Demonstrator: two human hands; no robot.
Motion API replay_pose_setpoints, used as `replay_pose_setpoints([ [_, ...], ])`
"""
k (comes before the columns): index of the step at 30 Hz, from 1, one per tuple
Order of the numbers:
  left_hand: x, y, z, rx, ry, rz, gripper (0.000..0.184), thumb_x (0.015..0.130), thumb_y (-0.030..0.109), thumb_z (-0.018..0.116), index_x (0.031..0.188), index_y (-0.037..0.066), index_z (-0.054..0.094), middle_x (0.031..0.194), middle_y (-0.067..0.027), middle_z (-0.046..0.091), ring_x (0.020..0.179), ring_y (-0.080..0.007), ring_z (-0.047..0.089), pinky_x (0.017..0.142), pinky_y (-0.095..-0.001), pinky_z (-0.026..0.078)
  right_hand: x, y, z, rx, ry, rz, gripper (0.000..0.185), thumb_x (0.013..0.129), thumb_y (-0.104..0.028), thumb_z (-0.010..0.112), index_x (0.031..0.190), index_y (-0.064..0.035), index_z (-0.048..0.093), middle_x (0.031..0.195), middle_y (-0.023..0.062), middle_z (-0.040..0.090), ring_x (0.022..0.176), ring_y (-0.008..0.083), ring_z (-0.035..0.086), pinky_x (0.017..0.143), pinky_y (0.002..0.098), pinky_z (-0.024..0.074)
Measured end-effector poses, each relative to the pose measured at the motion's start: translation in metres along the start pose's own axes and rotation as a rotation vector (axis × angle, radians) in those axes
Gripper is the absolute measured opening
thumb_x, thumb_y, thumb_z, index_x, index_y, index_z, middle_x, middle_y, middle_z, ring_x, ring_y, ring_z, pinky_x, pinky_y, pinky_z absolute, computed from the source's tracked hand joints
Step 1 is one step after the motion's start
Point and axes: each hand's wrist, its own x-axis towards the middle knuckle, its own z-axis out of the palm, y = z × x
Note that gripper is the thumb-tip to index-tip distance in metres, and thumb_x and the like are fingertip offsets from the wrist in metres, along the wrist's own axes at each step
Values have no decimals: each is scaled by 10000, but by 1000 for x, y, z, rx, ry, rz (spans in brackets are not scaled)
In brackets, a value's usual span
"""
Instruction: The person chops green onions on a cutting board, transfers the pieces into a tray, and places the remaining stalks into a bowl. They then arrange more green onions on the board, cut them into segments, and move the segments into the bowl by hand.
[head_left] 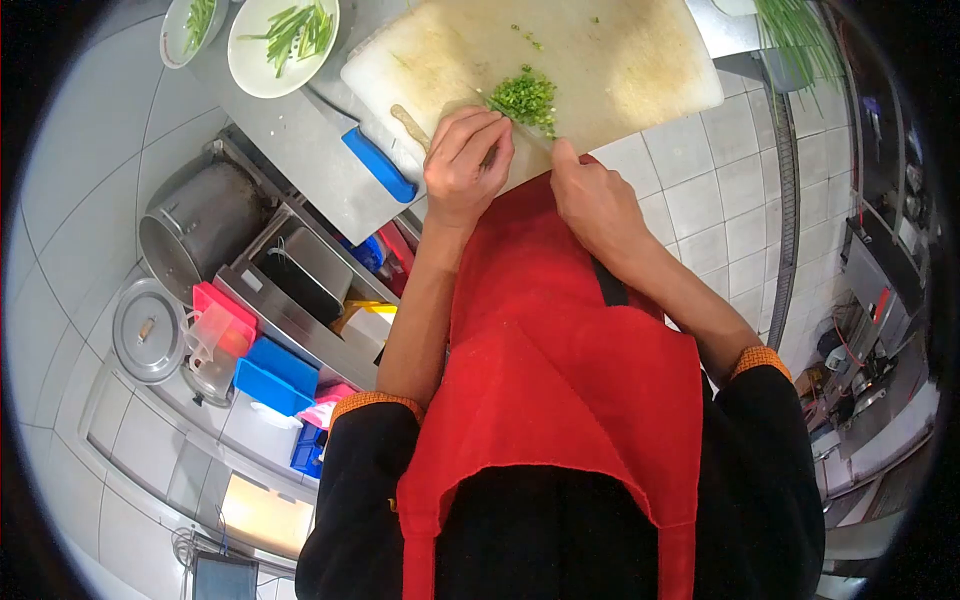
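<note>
On the worn white cutting board (640, 60), a small heap of finely chopped green onion (525, 98) lies just beyond my hands. My right hand (600, 200) is closed at the board's near edge around a knife, its handle hidden in the grip. A thin part of the knife's blade (534, 138) shows between my hands, beside the heap. My left hand (468, 160) has its fingers curled together at the heap's left side; what they hold, if anything, is hidden. Several green bits lie scattered farther up the board.
A blue-handled knife (378, 165) lies on the metal counter (270, 135) left of the board. Two white bowls, one larger bowl (240, 62) and one smaller bowl (172, 45), hold cut green stalks. Long green stalks (795, 35) hang at the upper right. A large pot (200, 225) stands left.
</note>
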Motion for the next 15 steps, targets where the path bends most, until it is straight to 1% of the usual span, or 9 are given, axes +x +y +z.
replay_pose_setpoints([
  [2,0,1,1,11,-6,4,215,679,-81,779,861,12,715,913,-85,677,861,-268,667,756,-351,568,-1,2,3,8,20,2,105,924,-111,511,950,-55,427,627,225,635,588,436,652,516,564,514],
  [5,2,1,0,37,-14,17,218,677,-83,782,863,11,717,902,-86,677,853,-267,665,750,-348,566,-13,9,3,30,-12,38,100,929,-117,494,960,-54,422,645,235,641,608,448,654,536,577,513],
  [7,-1,2,0,56,-18,13,220,676,-84,783,864,10,718,895,-87,678,848,-265,664,745,-347,565,-29,21,3,37,-100,96,104,939,-136,478,970,-58,417,674,245,641,653,457,659,569,587,514],
  [10,-1,1,0,31,-20,10,216,676,-87,787,859,8,720,882,-89,679,837,-262,665,729,-348,563,-47,34,1,55,-165,142,114,947,-151,468,974,-58,408,702,257,632,680,474,647,588,595,501],
  [14,-2,1,-2,43,-6,-4,208,687,-86,806,852,21,739,887,-84,704,849,-247,685,748,-331,567,-55,43,-9,119,-167,99,114,953,-155,458,974,-58,401,714,260,621,677,484,629,582,593,488],
  [15,-2,2,-2,49,3,-7,208,686,-89,809,849,18,737,885,-86,706,845,-247,689,747,-329,569,-53,40,-11,135,-129,72,116,955,-153,459,971,-55,399,699,258,618,657,486,620,569,593,481],
])
